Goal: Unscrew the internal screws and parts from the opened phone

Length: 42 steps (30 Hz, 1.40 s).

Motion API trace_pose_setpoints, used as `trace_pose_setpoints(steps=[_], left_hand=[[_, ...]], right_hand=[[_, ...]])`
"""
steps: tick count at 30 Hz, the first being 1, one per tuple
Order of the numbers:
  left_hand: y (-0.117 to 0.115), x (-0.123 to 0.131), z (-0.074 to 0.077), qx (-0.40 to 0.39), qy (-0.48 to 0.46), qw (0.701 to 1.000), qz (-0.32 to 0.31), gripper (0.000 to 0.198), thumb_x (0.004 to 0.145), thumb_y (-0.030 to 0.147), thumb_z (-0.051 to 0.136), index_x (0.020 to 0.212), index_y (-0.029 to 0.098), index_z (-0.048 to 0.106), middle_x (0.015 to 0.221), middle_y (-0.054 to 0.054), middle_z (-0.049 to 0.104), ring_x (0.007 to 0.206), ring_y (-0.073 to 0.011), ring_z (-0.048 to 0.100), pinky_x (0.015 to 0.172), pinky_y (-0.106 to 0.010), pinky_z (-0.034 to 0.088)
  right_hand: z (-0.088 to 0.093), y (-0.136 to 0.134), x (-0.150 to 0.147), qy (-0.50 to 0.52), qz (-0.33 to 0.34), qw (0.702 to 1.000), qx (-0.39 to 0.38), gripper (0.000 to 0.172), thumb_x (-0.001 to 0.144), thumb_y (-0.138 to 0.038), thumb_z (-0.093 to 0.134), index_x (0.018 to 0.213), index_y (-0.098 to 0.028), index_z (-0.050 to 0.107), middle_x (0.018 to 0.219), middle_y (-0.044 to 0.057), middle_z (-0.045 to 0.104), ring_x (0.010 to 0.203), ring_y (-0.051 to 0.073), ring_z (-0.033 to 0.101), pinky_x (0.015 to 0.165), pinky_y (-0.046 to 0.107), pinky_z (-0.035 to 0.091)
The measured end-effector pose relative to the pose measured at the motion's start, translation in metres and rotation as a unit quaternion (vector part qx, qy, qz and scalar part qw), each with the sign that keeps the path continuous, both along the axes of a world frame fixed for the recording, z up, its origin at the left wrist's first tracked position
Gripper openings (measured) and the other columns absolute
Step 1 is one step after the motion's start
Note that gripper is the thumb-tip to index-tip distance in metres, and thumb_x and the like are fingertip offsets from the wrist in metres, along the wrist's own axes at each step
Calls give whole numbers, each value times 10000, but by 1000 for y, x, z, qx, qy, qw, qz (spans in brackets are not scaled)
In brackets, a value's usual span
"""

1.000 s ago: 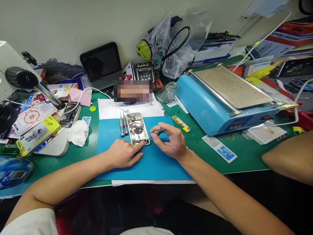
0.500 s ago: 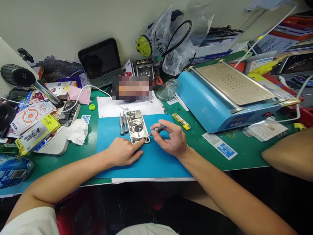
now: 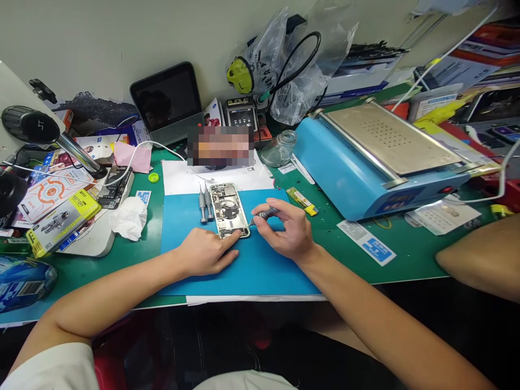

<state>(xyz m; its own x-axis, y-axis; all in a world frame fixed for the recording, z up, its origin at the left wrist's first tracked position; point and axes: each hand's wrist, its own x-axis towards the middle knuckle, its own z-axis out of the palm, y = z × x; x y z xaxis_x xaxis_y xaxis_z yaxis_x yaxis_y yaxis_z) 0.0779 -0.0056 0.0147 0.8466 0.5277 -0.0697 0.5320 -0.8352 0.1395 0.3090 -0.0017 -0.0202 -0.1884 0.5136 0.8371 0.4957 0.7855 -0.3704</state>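
From my feed, the opened phone (image 3: 229, 216) lies face down near the far edge of the blue mat (image 3: 260, 271), its insides showing. The left hand (image 3: 205, 252) rests on the mat at the phone's near end. It grips nothing: its fingers are loosely curled and its forefinger is stretched out, with the tip pressing on the phone's near corner. The right hand (image 3: 286, 230) sits just right of the phone and pinches a small screwdriver (image 3: 265, 214) between thumb and fingertips. The tip points at the phone's right edge near the bottom, but I cannot tell whether it touches.

Two spare screwdrivers (image 3: 204, 206) lie side by side just left of the phone. Beyond the mat a glass jar (image 3: 280, 149) stands beside a blue machine (image 3: 357, 168) with a metal top. A crumpled tissue (image 3: 129, 218) and a yellow box (image 3: 60, 222) lie well to the left. Another person's arm (image 3: 479, 260) rests at the right edge.
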Motion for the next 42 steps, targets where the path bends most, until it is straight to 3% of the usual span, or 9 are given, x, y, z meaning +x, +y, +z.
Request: trace_pose_setpoints(steps=[20, 28, 42], left_hand=[[0, -1, 1, 11, -24, 999, 22, 486, 1042, 465, 356, 1412, 193, 515, 738, -39, 727, 640, -201, 695, 503, -283, 401], [0, 1, -1, 11, -36, 989, 143, 481, 1025, 514, 394, 1365, 216, 555, 774, -44, 740, 700, -233, 716, 550, -293, 438], [1, 3, 2, -22, -28, 986, 161, 475, 1003, 522, 450, 1371, 242, 559, 794, -47, 748, 727, -243, 722, 558, -280, 417]], right_hand=[[7, 4, 0, 101, -31, 993, -54, 582, 863, -58, 647, 1370, -259, 443, 934, 28, 672, 749, 129, 691, 622, 246, 622], [5, -2, -2, 152, 39, 978, -138, 482, 894, -155, 675, 1302, -271, 446, 972, 39, 711, 797, 147, 726, 613, 247, 635], [5, -3, -4, 168, 96, 958, -211, 431, 890, -171, 705, 1219, -271, 444, 959, 29, 743, 763, 117, 740, 623, 205, 616]])
